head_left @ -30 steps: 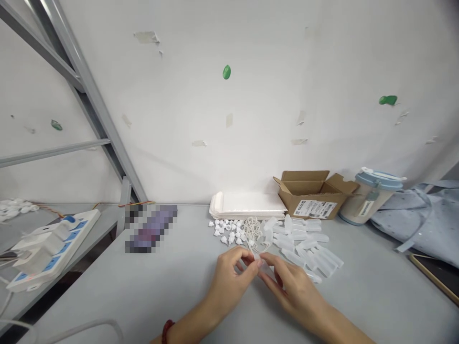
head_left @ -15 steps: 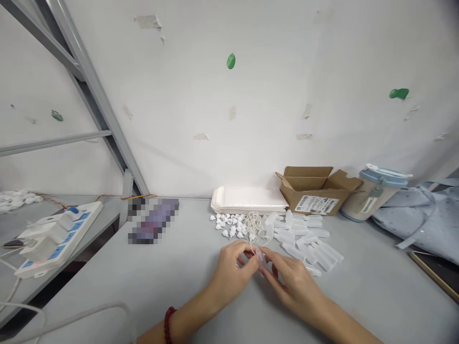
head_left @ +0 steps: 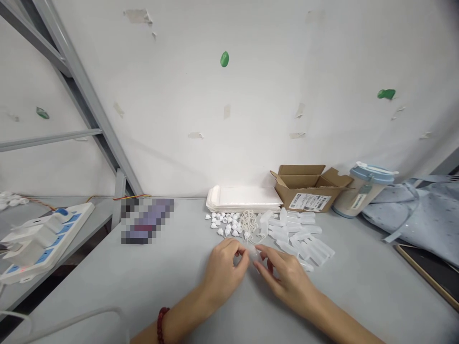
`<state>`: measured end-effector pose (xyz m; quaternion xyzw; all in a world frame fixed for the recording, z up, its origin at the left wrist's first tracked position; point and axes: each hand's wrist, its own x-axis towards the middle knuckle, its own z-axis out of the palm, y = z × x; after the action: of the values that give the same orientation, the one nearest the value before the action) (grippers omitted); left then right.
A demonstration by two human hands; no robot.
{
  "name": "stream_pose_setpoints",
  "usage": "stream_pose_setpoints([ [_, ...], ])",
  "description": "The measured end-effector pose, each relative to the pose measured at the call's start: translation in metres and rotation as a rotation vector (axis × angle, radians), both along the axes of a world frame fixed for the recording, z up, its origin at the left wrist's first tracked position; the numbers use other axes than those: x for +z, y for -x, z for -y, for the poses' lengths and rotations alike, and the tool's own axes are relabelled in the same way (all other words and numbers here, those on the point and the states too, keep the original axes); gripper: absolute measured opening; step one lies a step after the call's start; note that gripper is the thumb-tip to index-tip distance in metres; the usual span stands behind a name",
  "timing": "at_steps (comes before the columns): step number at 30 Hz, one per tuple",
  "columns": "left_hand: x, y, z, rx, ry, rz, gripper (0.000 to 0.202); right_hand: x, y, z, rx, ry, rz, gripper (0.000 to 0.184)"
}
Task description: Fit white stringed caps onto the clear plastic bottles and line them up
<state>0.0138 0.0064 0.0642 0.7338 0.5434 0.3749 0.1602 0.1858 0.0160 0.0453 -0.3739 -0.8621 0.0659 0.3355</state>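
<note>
If the pinch slackens, the translucent bottle point(head_left: 254, 255) could slip

Blurred, it sits between the two hands, just nearer than the cord pile point(head_left: 248, 221). The right hand point(head_left: 289, 279) pinches it; the left hand point(head_left: 226, 267) curls beside its left end, gripping or not I cannot tell. Stray cord could snag it; a drop could roll it among the loose bottles point(head_left: 316, 253).

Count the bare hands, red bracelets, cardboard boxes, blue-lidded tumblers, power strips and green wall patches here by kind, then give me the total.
Bare hands, left hand and right hand: 2
Red beaded bracelet: 1
Open cardboard box: 1
Blue-lidded tumbler: 1
Power strip: 1
Green wall patches: 3
Total: 9
</note>
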Motion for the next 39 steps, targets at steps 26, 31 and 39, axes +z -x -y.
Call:
stream_pose_setpoints([
  [26, 0.000, -0.002, 0.009, -0.201, -0.576, -0.499, 0.034, 0.006, 0.005, 0.003, -0.024, 0.165, -0.164, 0.025],
  [31, -0.002, -0.008, 0.012, -0.173, -0.511, -0.482, 0.038, 0.006, 0.005, 0.002, -0.044, 0.191, -0.139, 0.025],
  [39, 0.019, 0.017, 0.004, -0.307, 0.152, -0.128, 0.039, 0.007, 0.007, 0.004, 0.043, 0.303, -0.091, 0.023],
])
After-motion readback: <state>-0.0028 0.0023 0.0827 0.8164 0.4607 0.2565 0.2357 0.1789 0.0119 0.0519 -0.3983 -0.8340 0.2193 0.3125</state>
